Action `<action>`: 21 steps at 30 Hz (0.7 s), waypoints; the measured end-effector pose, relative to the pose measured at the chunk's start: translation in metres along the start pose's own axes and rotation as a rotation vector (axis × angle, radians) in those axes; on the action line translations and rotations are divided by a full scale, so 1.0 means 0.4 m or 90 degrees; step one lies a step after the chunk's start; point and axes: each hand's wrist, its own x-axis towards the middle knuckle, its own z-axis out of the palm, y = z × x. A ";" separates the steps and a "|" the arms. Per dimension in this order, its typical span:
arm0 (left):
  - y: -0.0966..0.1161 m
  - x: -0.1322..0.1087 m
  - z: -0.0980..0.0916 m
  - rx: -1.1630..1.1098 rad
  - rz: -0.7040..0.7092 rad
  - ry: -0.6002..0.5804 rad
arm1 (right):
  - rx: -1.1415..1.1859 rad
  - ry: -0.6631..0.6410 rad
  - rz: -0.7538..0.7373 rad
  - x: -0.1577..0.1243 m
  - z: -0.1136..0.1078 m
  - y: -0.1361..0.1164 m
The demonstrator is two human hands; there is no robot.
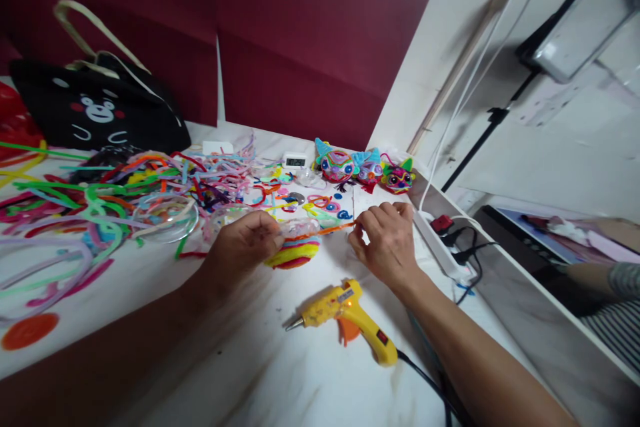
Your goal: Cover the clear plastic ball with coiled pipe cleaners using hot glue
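My left hand (245, 243) grips a clear plastic piece (300, 227) with an orange pipe cleaner (333, 229) wound on it, just above a coiled multicoloured pipe-cleaner pad (295, 255). My right hand (387, 240) pinches the free end of that orange pipe cleaner, pulling it to the right. A yellow glue gun (350, 319) lies on the white table (240, 373) in front of my hands, its nozzle pointing left and its black cord running off to the lower right.
A heap of loose pipe cleaners (115, 193) covers the left side, with a clear dish (165, 217) in it. Three finished colourful faces (367, 170) stand at the back by a small digital clock (295, 161). A black bear bag (95, 113) sits far left. A power strip (440, 240) lies right.
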 end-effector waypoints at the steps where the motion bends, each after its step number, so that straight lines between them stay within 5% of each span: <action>1: -0.001 -0.001 0.001 0.013 0.016 -0.003 | -0.028 0.006 -0.005 0.000 0.000 -0.003; 10: 0.006 0.000 0.003 0.062 0.061 0.010 | 0.224 -0.015 0.189 -0.006 0.026 0.009; 15: 0.012 0.002 -0.001 0.059 0.072 0.018 | 0.254 -0.024 0.146 0.001 0.019 0.035; 21: -0.010 0.008 -0.007 0.110 0.074 0.008 | 0.111 -0.032 0.032 0.008 -0.005 0.028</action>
